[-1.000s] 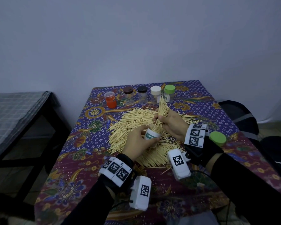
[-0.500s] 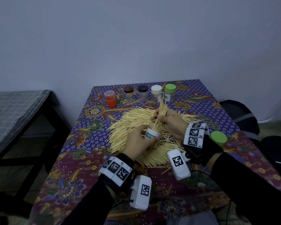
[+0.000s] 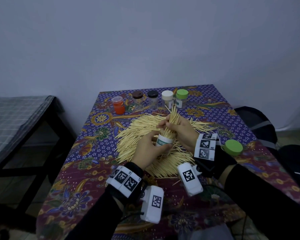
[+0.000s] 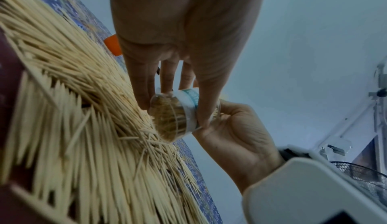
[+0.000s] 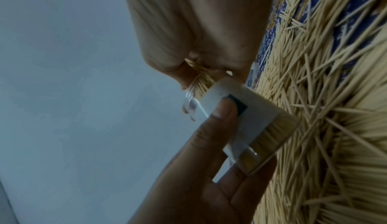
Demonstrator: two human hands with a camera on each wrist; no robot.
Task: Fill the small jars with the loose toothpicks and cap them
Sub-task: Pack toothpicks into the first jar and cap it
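Over toothpick pile [image 3: 145, 129]: left hand [image 3: 146, 149] grips jar [image 3: 163, 142]; right hand [image 3: 181, 129] apparently pinches bundle [image 3: 172, 118].

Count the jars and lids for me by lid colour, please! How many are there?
Orange jar: 1
Brown-lidded jar: 1
Black-lidded jar: 1
White-lidded jar: 1
Green-lidded jar: 1
Open jar in the left hand: 1
Loose green lid: 1
Total: 6 jars, 1 loose lid
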